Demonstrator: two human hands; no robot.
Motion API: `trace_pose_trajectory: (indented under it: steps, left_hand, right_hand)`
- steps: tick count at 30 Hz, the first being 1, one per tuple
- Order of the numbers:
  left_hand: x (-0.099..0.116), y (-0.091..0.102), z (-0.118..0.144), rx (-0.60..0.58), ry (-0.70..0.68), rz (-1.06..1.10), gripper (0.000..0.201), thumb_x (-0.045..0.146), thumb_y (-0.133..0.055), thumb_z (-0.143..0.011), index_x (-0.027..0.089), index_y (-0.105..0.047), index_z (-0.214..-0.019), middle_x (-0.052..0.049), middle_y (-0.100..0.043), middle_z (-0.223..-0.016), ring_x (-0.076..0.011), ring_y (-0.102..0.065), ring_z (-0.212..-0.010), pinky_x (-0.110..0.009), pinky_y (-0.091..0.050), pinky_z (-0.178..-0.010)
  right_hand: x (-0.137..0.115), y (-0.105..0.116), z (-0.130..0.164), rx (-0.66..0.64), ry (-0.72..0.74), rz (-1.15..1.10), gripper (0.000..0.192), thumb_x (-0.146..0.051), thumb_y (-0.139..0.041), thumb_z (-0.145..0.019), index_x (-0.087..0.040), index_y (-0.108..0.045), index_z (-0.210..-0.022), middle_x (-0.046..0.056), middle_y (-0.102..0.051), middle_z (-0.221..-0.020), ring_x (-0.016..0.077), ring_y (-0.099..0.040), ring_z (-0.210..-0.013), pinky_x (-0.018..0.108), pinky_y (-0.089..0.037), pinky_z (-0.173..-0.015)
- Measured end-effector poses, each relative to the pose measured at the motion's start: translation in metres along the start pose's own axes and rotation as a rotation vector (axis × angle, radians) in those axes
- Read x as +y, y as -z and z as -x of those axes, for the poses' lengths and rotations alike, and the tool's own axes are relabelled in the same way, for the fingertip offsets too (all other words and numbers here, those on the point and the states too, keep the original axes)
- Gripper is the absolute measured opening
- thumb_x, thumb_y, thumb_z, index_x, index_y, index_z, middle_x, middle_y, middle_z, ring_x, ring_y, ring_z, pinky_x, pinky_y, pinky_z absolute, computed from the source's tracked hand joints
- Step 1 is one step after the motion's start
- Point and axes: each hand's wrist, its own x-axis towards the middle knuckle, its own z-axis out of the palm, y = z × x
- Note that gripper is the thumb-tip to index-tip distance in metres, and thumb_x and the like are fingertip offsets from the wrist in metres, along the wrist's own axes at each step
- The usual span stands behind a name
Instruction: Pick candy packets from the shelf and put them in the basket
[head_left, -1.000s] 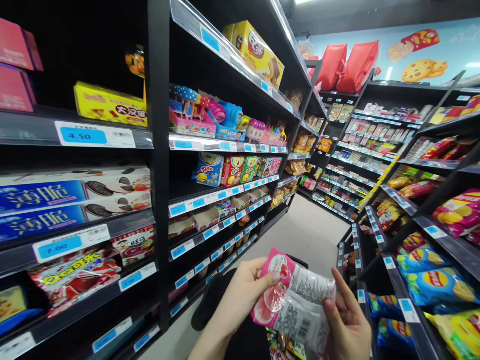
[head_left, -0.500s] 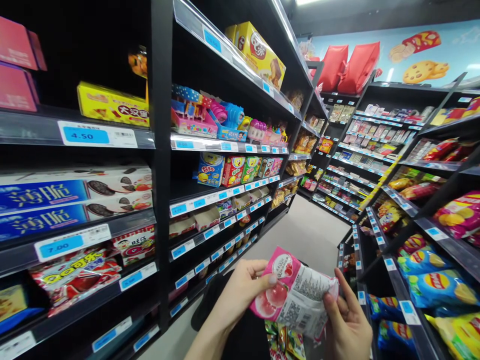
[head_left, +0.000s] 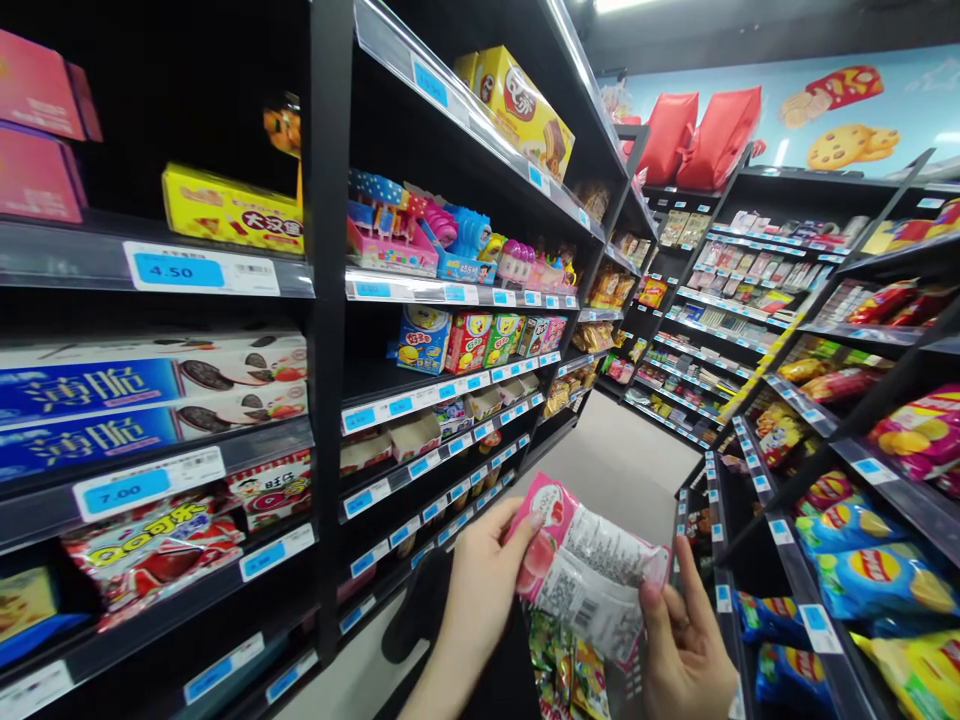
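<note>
Price tag (head_left: 201,270) on the upper left shelf edge — "4.50" is read on its blue field, a barcode beside it. A second price tag (head_left: 148,483) two shelves lower is marked "7.00". Blue cookie boxes (head_left: 90,392) between the two tags carry large white Chinese characters, "薄脆". The yellow box (head_left: 231,212) above the 4.50 tag bears red Chinese lettering, not clearly legible. A QR code and barcode are seen on the back of the pink packet (head_left: 589,580); its fine print cannot be read.
</note>
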Motion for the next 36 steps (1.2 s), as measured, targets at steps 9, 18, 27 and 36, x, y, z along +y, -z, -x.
trace_pose_trajectory:
  steps: [9,18,27,36]
  left_hand:
    - [-0.004,-0.035,0.025,-0.312,0.116,-0.100,0.041,0.053,-0.040,-0.089,0.020,-0.056,-0.109,-0.009,-0.066,-0.086,-0.0252,-0.064,-0.080,-0.034,-0.047,-0.070]
    - [-0.013,-0.035,0.010,-0.461,0.330,0.751,0.070,0.041,-0.069,-0.076,0.025,-0.035,-0.135,-0.013,-0.059,-0.121,-0.0211,-0.066,-0.087,-0.023,-0.049,-0.062]
    - [-0.013,-0.011,0.005,-0.694,0.324,0.476,0.050,0.027,-0.064,-0.077,0.025,-0.054,-0.126,-0.008,-0.063,-0.117,-0.0243,-0.065,-0.090,-0.032,-0.055,-0.065]
    - [-0.014,0.001,-0.009,-0.787,0.296,0.073,0.023,0.029,-0.067,-0.068,0.012,-0.074,-0.081,-0.002,-0.069,-0.073,-0.0181,-0.061,-0.067,-0.026,-0.046,-0.063]
  right_hand:
    - [0.015,-0.008,-0.005,0.188,0.621,0.647,0.024,-0.035,-0.059,-0.088,-0.018,-0.076,-0.091,0.011,-0.074,-0.079,0.0252,-0.069,-0.060,0.032,-0.051,-0.054]
    - [0.002,-0.009,-0.003,-0.410,0.673,0.260,0.026,-0.015,-0.061,-0.082,-0.031,-0.074,-0.098,-0.001,-0.075,-0.091,0.0170,-0.071,-0.079,0.023,-0.054,-0.076]
    - [0.014,0.010,-0.018,0.128,0.018,-0.001,0.075,-0.042,-0.078,-0.068,-0.017,-0.048,-0.132,0.012,-0.064,-0.110,0.0184,-0.064,-0.078,0.027,-0.053,-0.069]
    - [0.016,0.022,-0.024,0.155,-0.386,-0.314,0.044,-0.036,-0.090,-0.047,-0.016,-0.068,-0.079,0.002,-0.071,-0.064,0.0164,-0.063,-0.053,0.023,-0.054,-0.050]
